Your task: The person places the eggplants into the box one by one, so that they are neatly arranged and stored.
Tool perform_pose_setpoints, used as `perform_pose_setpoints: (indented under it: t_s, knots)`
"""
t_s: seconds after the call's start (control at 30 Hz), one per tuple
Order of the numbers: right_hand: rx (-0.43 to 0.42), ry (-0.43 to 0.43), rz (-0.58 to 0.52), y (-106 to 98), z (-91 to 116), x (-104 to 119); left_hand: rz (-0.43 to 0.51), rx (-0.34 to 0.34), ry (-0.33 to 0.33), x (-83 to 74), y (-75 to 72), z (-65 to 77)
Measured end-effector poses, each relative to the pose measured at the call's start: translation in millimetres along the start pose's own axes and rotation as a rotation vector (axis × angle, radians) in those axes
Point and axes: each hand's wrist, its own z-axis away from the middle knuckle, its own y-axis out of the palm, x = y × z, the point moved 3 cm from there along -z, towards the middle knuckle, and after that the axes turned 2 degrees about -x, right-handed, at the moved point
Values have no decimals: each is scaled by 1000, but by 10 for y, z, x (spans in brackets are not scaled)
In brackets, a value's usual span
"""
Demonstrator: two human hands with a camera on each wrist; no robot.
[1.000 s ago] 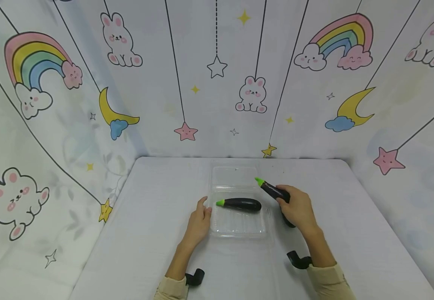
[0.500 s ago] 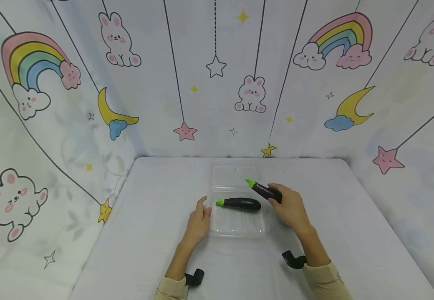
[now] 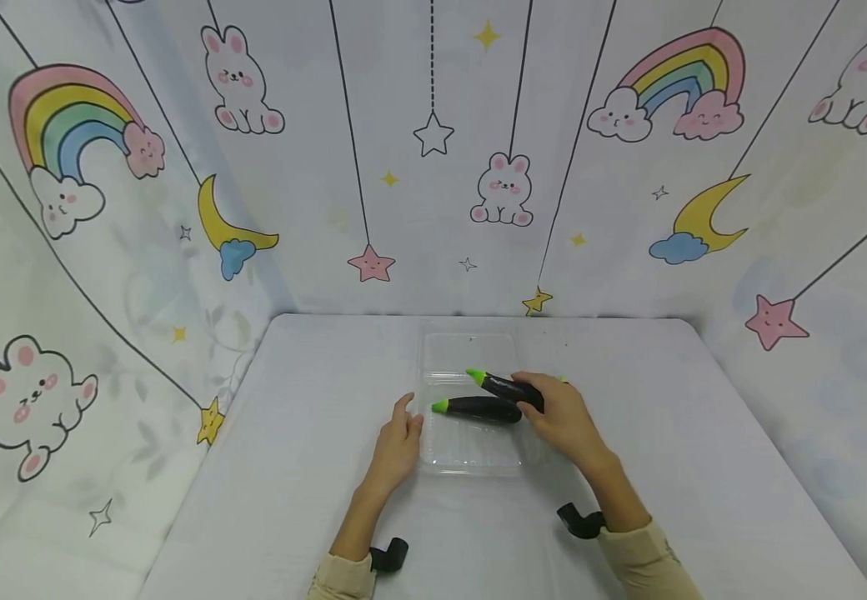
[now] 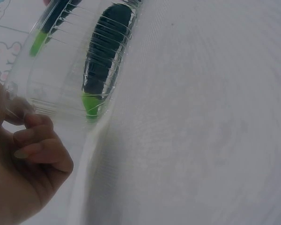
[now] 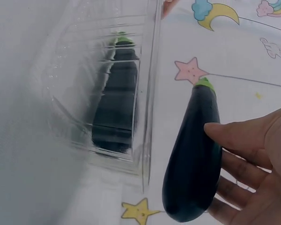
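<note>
A clear plastic clamshell box [image 3: 471, 454] lies open on the white table, its lid [image 3: 469, 350] toward the back. One black eggplant [image 3: 478, 408] with a green tip lies in it and shows through the clear wall in both wrist views. My right hand [image 3: 564, 421] holds a second eggplant [image 5: 192, 154] between thumb and fingers, tilted above the box, green tip pointing left. At the box's left edge, my left hand [image 3: 398, 442] grips the rim with curled fingers [image 4: 42, 152]. A small green tip [image 3: 563, 380] peeks out behind the right hand; whatever it belongs to is hidden.
The white table [image 3: 313, 400] reaches to a patterned cloth backdrop [image 3: 433, 208] at the back and sides. Each wrist wears a black camera mount, such as the left one [image 3: 391, 554].
My right hand has carried the eggplant leftward, from right of the box to above the eggplant inside. A dark end seen below that hand is now hidden. The left hand stays put.
</note>
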Motion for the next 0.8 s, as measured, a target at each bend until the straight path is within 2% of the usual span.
perform_pose_setpoints:
  t_s: [0.37,0.8]
  knots:
    - [60,-16,-5,103,-9,58,0,-1,-1,12,-2,6]
    - [70,-61,-9,233,-13,92,0,-2,9,-9,-11,-2]
